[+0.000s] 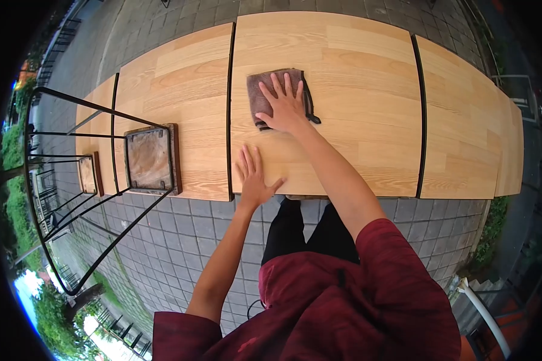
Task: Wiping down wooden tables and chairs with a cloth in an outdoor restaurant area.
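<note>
My right hand (pixel 283 104) lies flat with spread fingers on a folded brown cloth (pixel 258 90) with dark edging and a black loop at its right side. Beneath the cloth is a light wood-grain tabletop (pixel 366 113). Nearer to me, my left hand (pixel 254 178) rests with fingers apart on the same tabletop, by its front left corner. Nothing is in the left hand. Part of the cloth is hidden under my right palm.
Further wood-grain tabletops adjoin on the left (pixel 185 90) and right (pixel 460 126), divided by dark gaps. An upturned stool (pixel 149 158) with a black metal frame stands on the left, and a second stool (pixel 88 173) is farther off. Grey paving (pixel 198 225) surrounds the tables.
</note>
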A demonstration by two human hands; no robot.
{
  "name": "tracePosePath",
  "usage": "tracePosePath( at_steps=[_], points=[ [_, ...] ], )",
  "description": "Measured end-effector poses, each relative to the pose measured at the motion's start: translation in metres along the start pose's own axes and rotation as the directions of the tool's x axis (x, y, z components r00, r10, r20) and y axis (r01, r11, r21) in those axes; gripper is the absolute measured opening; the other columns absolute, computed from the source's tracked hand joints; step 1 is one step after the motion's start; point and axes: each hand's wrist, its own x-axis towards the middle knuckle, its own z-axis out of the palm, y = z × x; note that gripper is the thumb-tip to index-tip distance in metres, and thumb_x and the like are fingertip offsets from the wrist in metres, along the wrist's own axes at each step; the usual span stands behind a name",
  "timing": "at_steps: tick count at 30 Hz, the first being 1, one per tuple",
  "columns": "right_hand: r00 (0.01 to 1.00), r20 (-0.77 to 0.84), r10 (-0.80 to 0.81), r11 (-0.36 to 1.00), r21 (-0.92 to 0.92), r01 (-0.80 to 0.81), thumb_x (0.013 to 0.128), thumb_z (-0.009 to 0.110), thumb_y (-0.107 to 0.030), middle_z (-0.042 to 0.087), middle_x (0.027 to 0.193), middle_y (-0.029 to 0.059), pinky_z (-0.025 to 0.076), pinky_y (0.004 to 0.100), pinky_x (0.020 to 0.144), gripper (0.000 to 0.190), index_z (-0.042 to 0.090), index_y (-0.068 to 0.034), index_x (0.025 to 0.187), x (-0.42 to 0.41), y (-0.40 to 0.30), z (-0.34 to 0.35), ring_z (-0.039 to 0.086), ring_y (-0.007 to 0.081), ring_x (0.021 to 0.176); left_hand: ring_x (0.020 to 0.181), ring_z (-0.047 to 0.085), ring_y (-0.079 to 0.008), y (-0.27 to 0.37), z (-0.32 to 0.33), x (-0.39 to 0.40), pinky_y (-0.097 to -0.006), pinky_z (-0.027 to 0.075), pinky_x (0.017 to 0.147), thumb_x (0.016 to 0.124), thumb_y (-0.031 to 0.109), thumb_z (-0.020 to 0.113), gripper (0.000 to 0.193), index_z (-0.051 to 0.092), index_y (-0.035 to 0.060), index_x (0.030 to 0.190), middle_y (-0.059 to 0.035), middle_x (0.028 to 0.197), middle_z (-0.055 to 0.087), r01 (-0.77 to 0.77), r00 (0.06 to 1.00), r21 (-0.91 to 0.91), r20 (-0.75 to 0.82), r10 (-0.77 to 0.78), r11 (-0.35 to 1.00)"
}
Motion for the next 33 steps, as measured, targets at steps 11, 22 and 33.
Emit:
tracePosePath(
  at_steps=[11,22,33],
  points=[
    [0.977,-0.044,0.211,0.968,-0.129,-0.215,0.085,0.057,-0.069,0.01,0.165,0.0103,0.009,0.0677,0.114,0.087,0.022,-0.033,0.156,-0.099,0.223,-0.081,0.009,0.0406,0.15,0.147,-0.022,-0.0417,0.003,-0.011,0.001,-0.0646,-0.008,0.112,0.055,0.077,0.076,0.15,-0.008,0.0035,0.156,-0.0296,0.158,-0.02,0.09,0.972,0.159,0.199,-0.122,0.983],
    [0.901,-0.016,0.433,0.853,-0.316,-0.416,0.086,0.053,-0.071,0.008,0.165,0.0136,0.01,0.0688,0.114,0.09,0.015,-0.032,0.158,-0.15,0.27,-0.1,0.01,0.0454,0.148,0.148,-0.019,-0.0416,0.006,-0.013,-0.002,-0.0633,-0.008,0.113,0.055,0.075,0.077,0.149,-0.005,0.0029,0.156,-0.029,0.159,-0.016,0.112,0.973,0.141,0.183,-0.137,0.984],
    [0.962,0.025,0.271,0.956,-0.118,-0.267,0.085,0.056,-0.068,0.005,0.165,0.0136,0.001,0.0683,0.114,0.091,0.021,-0.027,0.157,-0.01,0.04,-0.023,0.001,0.0428,0.15,0.147,-0.018,-0.0465,0.001,-0.009,-0.004,-0.0688,-0.006,0.11,0.059,0.07,0.077,0.145,-0.007,0.0037,0.156,-0.0312,0.158,-0.017,0.05,0.982,0.075,0.177,-0.063,0.996]
  ],
)
